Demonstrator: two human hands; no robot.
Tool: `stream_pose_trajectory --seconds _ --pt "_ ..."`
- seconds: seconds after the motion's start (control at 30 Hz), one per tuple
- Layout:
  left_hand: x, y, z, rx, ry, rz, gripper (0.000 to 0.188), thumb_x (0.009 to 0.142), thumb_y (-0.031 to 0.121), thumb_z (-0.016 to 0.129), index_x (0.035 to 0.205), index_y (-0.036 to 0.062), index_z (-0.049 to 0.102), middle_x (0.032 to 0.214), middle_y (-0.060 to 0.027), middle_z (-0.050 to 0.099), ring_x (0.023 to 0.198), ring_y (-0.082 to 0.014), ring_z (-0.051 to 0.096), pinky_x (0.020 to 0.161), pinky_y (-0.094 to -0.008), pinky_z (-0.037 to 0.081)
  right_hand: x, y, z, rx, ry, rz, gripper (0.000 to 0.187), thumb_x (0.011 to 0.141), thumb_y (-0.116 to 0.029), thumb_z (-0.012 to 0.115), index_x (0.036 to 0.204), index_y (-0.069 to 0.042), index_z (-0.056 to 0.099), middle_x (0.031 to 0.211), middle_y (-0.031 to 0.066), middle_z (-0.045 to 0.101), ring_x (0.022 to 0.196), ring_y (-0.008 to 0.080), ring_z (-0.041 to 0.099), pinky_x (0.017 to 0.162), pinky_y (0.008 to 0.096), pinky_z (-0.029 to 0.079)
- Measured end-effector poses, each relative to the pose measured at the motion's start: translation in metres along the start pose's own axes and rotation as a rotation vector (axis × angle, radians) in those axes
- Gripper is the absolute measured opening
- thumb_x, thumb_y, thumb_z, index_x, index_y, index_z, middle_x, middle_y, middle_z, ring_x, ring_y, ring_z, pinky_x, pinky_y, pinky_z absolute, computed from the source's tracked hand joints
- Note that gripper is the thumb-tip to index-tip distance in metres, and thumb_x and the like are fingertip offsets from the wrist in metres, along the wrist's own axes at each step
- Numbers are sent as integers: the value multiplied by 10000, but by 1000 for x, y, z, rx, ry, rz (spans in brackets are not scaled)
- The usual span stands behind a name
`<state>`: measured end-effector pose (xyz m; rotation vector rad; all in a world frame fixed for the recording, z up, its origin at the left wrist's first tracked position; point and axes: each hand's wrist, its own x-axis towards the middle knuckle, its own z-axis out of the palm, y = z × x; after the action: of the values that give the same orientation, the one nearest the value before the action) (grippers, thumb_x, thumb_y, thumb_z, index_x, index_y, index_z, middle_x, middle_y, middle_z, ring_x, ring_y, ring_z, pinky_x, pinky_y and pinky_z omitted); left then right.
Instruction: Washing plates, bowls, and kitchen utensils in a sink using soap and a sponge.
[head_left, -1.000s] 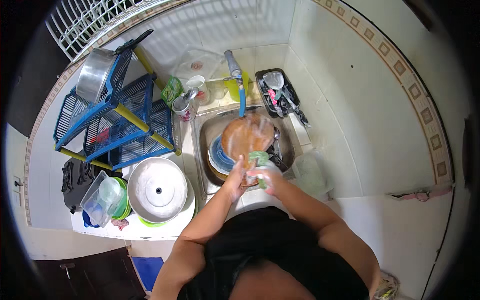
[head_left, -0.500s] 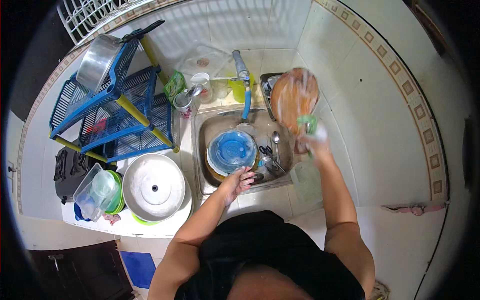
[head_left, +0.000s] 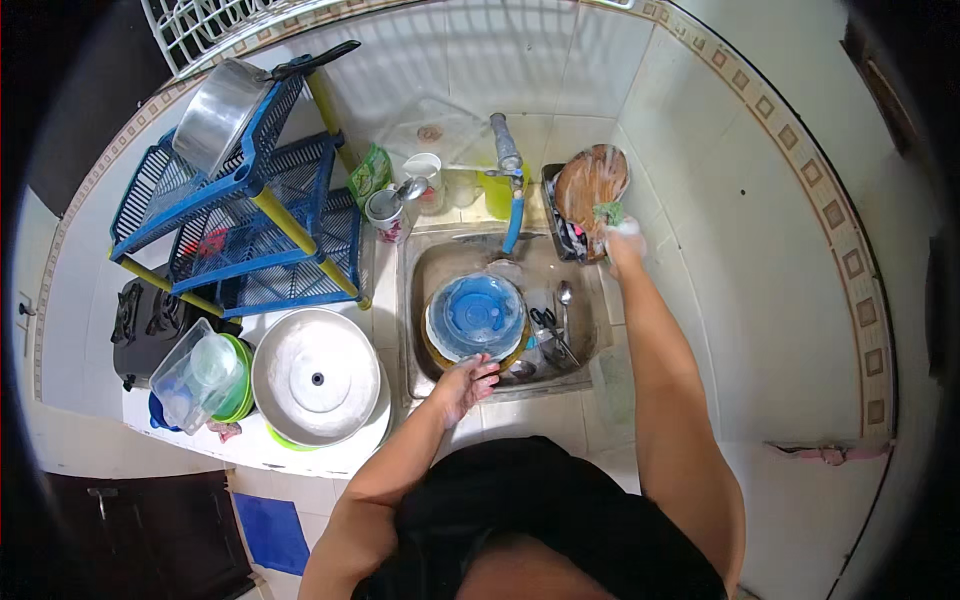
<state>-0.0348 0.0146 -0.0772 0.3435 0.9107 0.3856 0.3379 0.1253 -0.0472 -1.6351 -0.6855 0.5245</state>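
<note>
My right hand (head_left: 626, 240) reaches out to the far right, closed on a soapy green scrubber (head_left: 608, 212). It is at the lower edge of a round wooden cutting board (head_left: 590, 185), which is streaked with white suds and tilted up over a black tray (head_left: 566, 243). The hand covers the board's lower end. My left hand (head_left: 468, 388) hovers by the sink's front rim, fingers apart and holding nothing. Just beyond it, a translucent blue bowl (head_left: 475, 312) sits stacked on other dishes in the steel sink (head_left: 420, 270).
A grey tap (head_left: 504, 145) with a blue hose end stands behind the sink. Spoons (head_left: 565, 293) and black-handled scissors (head_left: 545, 320) lie in the basin. At left are a blue rack (head_left: 250, 190) with a metal pot (head_left: 225, 110), a large pale round pan (head_left: 315, 375) and green bowls (head_left: 240, 375).
My right hand has moved farther away with the scrubber. The cutting board now looks smaller, lower and farther off. My left hand stays near the sink's front rim. The whole view has shifted slightly.
</note>
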Motion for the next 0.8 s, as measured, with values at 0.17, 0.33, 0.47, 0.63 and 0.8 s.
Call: stream_pose_trajectory --seconds 0.17,0.33,0.47,0.63,0.8 --pt "-1 -2 -4 -3 38 1 268 922 322 449 1102 133 510 1100 -58 584 927 -191 573 760 -326 488 -19 -39 17 -631 143 -131 370 645 -224 684 980 -84 610 861 142 643 789 300 624 728 372 486" --pt "-2 4 2 26 39 16 305 924 328 448 1134 110 493 1107 -60 580 953 -184 571 759 -283 492 -18 -34 14 -754 84 -435 354 645 -186 688 979 -108 601 951 128 623 920 312 586 812 386 469" --pt "3 1 -2 35 34 -4 313 926 340 443 1136 114 495 1116 -52 578 963 -182 564 803 -311 469 -31 -45 17 -917 -18 -563 321 671 -147 658 984 -120 592 964 116 614 954 303 568 820 382 463" --pt "9 -3 -7 22 15 -14 298 930 329 433 1139 124 493 1126 -54 571 934 -179 565 793 -316 467 -42 -40 18 -772 -88 -1243 207 659 -153 631 858 -103 614 822 110 608 786 281 590 704 394 475" --pt "4 -1 -8 9 44 4 302 928 331 439 1134 116 492 1148 -69 561 949 -192 565 792 -317 475 -124 -48 50 -1082 -563 -929 142 669 -147 566 765 -60 622 779 145 617 771 291 614 702 380 497"
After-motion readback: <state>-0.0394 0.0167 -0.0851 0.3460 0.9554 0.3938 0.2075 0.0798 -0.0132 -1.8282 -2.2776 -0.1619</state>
